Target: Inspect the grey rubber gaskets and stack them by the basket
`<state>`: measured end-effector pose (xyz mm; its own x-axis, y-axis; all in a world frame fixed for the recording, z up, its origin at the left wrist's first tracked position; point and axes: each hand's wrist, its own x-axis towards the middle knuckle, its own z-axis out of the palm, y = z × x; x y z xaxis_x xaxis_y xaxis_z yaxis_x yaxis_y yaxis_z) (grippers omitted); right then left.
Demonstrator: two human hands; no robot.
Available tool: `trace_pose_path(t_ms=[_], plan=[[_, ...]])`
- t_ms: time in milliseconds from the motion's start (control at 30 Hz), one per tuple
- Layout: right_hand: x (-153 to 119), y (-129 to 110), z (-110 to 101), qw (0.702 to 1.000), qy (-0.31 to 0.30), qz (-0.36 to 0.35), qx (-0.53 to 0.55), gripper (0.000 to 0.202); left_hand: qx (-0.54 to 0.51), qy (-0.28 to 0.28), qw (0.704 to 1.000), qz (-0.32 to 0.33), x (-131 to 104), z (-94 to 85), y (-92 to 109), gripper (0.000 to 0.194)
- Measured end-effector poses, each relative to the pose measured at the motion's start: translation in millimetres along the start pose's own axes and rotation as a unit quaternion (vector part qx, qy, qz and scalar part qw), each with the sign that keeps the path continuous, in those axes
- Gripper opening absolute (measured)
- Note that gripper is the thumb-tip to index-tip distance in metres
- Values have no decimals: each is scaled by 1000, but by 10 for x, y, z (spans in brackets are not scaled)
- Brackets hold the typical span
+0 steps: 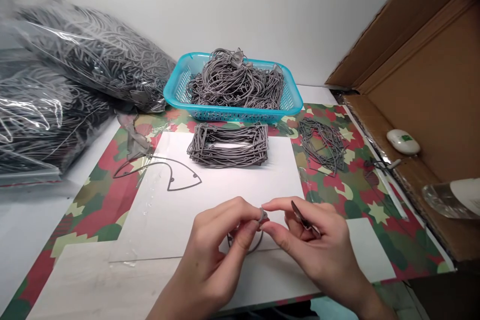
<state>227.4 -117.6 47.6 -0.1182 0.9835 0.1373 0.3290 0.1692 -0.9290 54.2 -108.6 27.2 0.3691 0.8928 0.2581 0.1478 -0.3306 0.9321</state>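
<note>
My left hand (219, 240) pinches a thin grey rubber gasket (263, 215) between thumb and fingers, over the white paper. Part of the gasket's loop hangs below the fingertips; the rest is hidden behind the hand. At the pinched spot, the thumb and index fingertips of my right hand (318, 245) meet the gasket. Tucked in the right hand's curled fingers is a small dark pointed metal tool (304, 220), its exact kind unclear. Beyond the hands lies a neat stack of grey gaskets (228, 157). To the left, a single curved gasket (183, 188) rests flat.
A blue basket (232, 110) full of tangled gaskets stands at the back. Large clear bags (93, 50) of gaskets crowd the left. On the camouflage-patterned cover at right sits a loose gasket pile (324, 147). Cardboard (420, 50) with a white oval object (403, 141) borders the right.
</note>
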Motion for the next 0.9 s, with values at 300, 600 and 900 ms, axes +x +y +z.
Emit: trace_pose_path(t_ms=[300,600,900], plan=[[-15,33,39,998,-4,-31,-48,8,13,5,1000,-28,-27,-16,22,16],[-28,4,76,998,27,-37,-47,7,-65,67,988,-123,-56,26,0,4],[-14,32,126,992,0,104,66,20,-131,66,984,-103,13,81,-28,9]])
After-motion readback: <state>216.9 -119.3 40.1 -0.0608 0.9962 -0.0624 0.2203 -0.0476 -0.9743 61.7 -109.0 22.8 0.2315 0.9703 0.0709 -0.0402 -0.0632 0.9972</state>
